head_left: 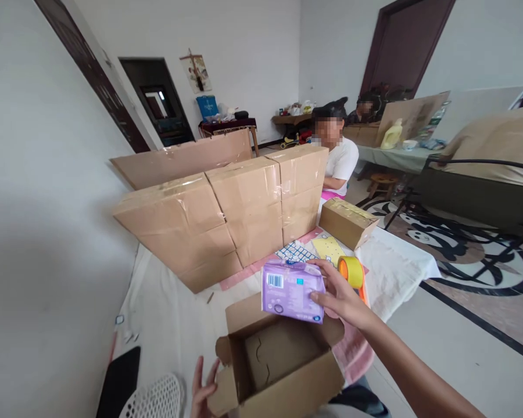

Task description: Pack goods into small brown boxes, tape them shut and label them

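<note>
Above an open cardboard box [287,380], my right hand [342,296] grips a purple plastic-wrapped packet [290,290] by its right end. A white barcode label and small print show on the packet's near face. The box's flaps are folded outward, and a bare brown bottom with curved dark lines shows inside. At the box's left side is my left hand [204,388], its fingers spread beside a flap; the rest of it is cut off by the frame's lower edge. Just beyond my right hand stands a tape dispenser [352,271] with yellow tape and orange parts.
Several taped cartons [253,209] form a wall across the cloth-covered table. A smaller closed carton [348,222] lies at the right. Behind it sits a person [342,159] in a white top. A white perforated basket [154,400] is at lower left.
</note>
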The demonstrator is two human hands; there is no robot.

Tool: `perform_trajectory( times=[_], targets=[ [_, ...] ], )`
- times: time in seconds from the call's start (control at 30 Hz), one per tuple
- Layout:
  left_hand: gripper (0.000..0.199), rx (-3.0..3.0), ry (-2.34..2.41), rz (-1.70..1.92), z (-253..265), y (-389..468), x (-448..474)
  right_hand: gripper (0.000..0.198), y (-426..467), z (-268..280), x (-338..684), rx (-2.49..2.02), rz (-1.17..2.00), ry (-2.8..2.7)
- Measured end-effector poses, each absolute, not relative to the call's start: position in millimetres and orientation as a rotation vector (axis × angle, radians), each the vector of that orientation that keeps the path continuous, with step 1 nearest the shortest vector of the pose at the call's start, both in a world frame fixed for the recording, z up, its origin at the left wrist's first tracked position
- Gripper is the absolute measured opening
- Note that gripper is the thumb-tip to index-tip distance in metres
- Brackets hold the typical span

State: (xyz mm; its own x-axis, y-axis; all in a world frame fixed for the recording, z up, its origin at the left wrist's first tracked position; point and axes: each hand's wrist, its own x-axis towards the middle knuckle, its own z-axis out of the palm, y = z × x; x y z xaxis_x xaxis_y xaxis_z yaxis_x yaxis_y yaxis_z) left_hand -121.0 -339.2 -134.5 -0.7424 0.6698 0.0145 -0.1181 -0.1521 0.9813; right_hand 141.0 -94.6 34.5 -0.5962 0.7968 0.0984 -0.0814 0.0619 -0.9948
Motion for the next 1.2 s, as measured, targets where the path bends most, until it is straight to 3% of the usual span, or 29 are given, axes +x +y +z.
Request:
perform_trajectory(
  times=[0.17, 0.4, 0.57, 0.63, 0.77, 0.83, 0.93, 1.03, 1.2],
  targets=[
    [0.020, 0.755, 1.704, 2.248, -102.5, -345.7, -120.5, 0.063, -91.7, 30.5, 130.7, -0.756, 1.636, -1.585],
    [0.024, 1.583, 2.315, 1.662, -43.6, -342.4, -127.9, 0.060, -91.4, 23.5, 118.9, -0.801, 1.899, -1.413],
    [0.021, 1.540, 2.226, 1.663, -8.6, -320.0, -117.5, 0.068, -103.6, 25.6, 129.6, -0.727, 1.497, -1.788],
    [0.036, 1.292, 1.987, 1.682, 4.3, -306.7, -110.5, 0.071, -109.5, 24.9, 135.6, -0.623, 1.246, -1.984],
    [0.102, 0.938, 1.378, 1.672, 30.6, -281.4, -90.4, 0.072, -117.6, 19.5, 138.9, -0.408, 0.813, -2.229],
    [0.115, 0.893, 1.296, 1.622, 39.6, -274.2, -79.3, 0.065, -119.6, 17.9, 138.0, -0.355, 0.673, -2.301],
    [0.105, 0.877, 1.410, 1.630, 40.5, -271.7, -66.2, 0.063, -120.8, 22.4, 140.7, -0.268, 0.643, -2.364],
    [0.091, 0.879, 1.513, 1.714, 28.8, -274.2, -59.9, 0.077, -120.2, 38.0, 148.7, -0.153, 0.890, -2.454],
    [0.090, 1.036, 1.504, 1.721, 7.6, -279.0, -56.8, 0.094, -116.1, 69.9, 145.0, -0.158, 1.065, -2.551]
  ],
)
